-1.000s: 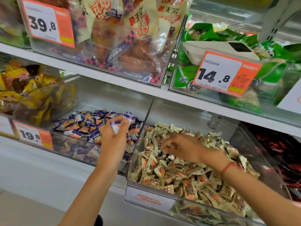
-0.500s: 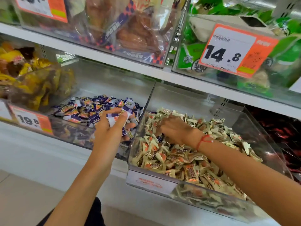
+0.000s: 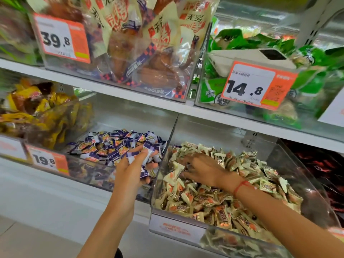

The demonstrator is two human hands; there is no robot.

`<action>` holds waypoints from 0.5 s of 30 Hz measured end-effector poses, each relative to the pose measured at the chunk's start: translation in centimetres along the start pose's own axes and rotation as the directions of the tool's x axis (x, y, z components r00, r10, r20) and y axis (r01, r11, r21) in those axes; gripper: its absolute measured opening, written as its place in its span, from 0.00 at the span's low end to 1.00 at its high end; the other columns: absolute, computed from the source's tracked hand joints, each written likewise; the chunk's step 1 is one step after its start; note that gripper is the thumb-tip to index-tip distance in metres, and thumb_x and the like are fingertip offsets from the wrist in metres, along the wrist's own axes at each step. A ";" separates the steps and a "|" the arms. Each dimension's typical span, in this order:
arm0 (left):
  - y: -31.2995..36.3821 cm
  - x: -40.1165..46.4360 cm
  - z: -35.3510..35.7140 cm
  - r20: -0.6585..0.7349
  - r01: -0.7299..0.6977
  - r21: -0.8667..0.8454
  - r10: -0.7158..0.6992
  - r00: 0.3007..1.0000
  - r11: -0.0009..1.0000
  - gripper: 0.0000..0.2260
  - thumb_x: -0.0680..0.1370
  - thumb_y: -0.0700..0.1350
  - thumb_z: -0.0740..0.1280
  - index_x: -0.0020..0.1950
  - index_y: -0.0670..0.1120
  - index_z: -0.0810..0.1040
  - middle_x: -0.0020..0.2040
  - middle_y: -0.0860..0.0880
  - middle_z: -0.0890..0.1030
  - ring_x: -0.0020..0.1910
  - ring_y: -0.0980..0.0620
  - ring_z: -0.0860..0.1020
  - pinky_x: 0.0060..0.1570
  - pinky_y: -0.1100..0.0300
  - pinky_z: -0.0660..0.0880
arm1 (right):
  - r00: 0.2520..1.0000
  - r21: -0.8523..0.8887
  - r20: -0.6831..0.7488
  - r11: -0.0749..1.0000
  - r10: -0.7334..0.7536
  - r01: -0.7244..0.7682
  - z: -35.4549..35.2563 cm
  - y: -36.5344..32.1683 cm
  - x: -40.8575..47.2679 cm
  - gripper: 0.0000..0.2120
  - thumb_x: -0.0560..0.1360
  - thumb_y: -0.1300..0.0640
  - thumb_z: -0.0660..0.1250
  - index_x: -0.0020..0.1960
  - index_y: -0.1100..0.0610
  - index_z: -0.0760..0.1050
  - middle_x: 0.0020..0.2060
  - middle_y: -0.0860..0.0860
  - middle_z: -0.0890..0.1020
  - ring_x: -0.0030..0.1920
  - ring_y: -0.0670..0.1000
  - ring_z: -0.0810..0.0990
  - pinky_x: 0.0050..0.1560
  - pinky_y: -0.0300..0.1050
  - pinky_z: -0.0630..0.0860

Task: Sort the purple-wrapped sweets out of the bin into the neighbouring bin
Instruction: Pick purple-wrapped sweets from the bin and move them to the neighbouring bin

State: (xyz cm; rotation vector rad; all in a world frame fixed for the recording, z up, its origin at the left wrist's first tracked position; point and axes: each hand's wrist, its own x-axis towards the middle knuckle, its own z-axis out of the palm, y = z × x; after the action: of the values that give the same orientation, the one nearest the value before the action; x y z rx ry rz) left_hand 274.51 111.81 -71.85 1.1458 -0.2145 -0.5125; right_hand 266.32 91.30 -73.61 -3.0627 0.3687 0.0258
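Two clear plastic bins stand side by side on the lower shelf. The left bin (image 3: 83, 170) holds a heap of purple-wrapped sweets (image 3: 111, 144). The right bin (image 3: 290, 164) is full of cream-and-orange wrapped sweets (image 3: 214, 202). My left hand (image 3: 130, 170) hovers over the right end of the left bin, cupped around a handful of purple-wrapped sweets (image 3: 147, 157). My right hand (image 3: 201, 170) is palm down in the cream sweets at the far left of the right bin, fingers spread and dug among the wrappers; what its fingertips touch is hidden.
A bin of yellow packets (image 3: 37, 112) sits left of the purple sweets, with a 19.8 price tag (image 3: 48, 161). The shelf above carries bagged snacks, a white phone (image 3: 251, 58) on green packets and price tags 39.8 (image 3: 61, 40) and 14.8 (image 3: 255, 86). Dark red packets (image 3: 320, 164) fill the far right.
My right hand has moved left and deeper into the cream sweets. My left hand still holds its purple sweets above the left bin. The camera has shifted.
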 end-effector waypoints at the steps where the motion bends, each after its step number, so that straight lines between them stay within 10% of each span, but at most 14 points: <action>1: 0.2 0.0 0.0 0.000 0.003 -0.005 -0.003 1.000 1.000 0.04 0.79 0.44 0.65 0.48 0.53 0.77 0.37 0.56 0.84 0.30 0.58 0.79 0.26 0.64 0.71 | 0.997 0.187 -0.004 0.979 0.079 -0.077 -0.4 -0.3 -0.9 0.11 0.78 0.44 0.62 0.55 0.48 0.71 0.45 0.47 0.78 0.42 0.45 0.76 0.53 0.43 0.74; 5: 0.7 0.1 -0.1 0.024 -0.023 0.021 0.023 0.999 0.999 0.05 0.79 0.43 0.64 0.46 0.52 0.77 0.33 0.58 0.83 0.24 0.59 0.74 0.24 0.63 0.67 | 0.936 0.843 0.048 0.488 0.350 -0.225 -1.1 -0.8 -3.9 0.09 0.75 0.44 0.65 0.51 0.47 0.78 0.39 0.60 0.79 0.45 0.60 0.78 0.44 0.40 0.68; 9: 0.5 -0.2 0.0 0.032 -0.037 0.052 0.036 0.999 0.998 0.05 0.79 0.43 0.64 0.45 0.51 0.77 0.32 0.58 0.82 0.26 0.59 0.75 0.26 0.63 0.68 | 0.929 0.996 0.084 -0.037 0.361 -0.076 -1.9 -0.5 -4.8 0.09 0.71 0.55 0.67 0.44 0.61 0.74 0.29 0.49 0.76 0.29 0.48 0.65 0.32 0.38 0.65; 15: 0.4 -0.2 0.1 0.033 -0.029 0.060 0.027 0.999 0.998 0.03 0.78 0.44 0.65 0.48 0.52 0.77 0.37 0.57 0.84 0.29 0.59 0.79 0.23 0.67 0.70 | 0.939 0.957 0.176 -0.275 0.295 -0.092 -3.8 -0.4 -4.2 0.13 0.75 0.63 0.61 0.59 0.63 0.71 0.35 0.53 0.79 0.30 0.47 0.75 0.27 0.35 0.73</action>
State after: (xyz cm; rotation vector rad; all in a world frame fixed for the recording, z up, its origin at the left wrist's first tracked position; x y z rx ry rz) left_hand 274.42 111.97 -71.44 1.1920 -0.2753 -0.5024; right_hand 262.42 92.45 -69.69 -1.1936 0.5190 -0.3196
